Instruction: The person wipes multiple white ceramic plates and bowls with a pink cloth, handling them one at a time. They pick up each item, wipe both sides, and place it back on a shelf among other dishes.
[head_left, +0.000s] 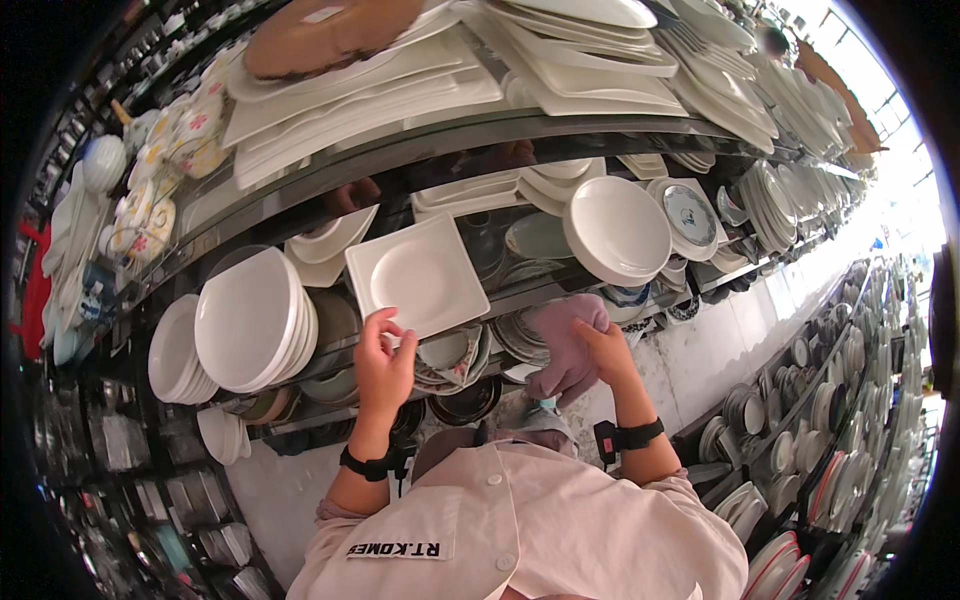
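A white square plate (427, 279) with a round well lies on the glass shelf before me. My left hand (384, 366) is at its near-left corner, fingers bent and thumb apart, overlapping the rim. Whether the fingertips touch the plate is hard to tell. To the right, my right hand (606, 346) grips a mauve cloth (568, 341), which hangs in folds in front of the shelf edge. A stack of white round plates with one straight side (251, 319) stands left of the square plate. Beyond the cloth sits a white round bowl (617, 229).
Above, an upper shelf (465, 139) juts out, loaded with white platters (360, 120) and a brown oval board (330, 37). Below are more bowls and dark dishes (465, 401). Behind on the right, another rack holds many plates (750, 409). A pale floor aisle (705, 360) runs between.
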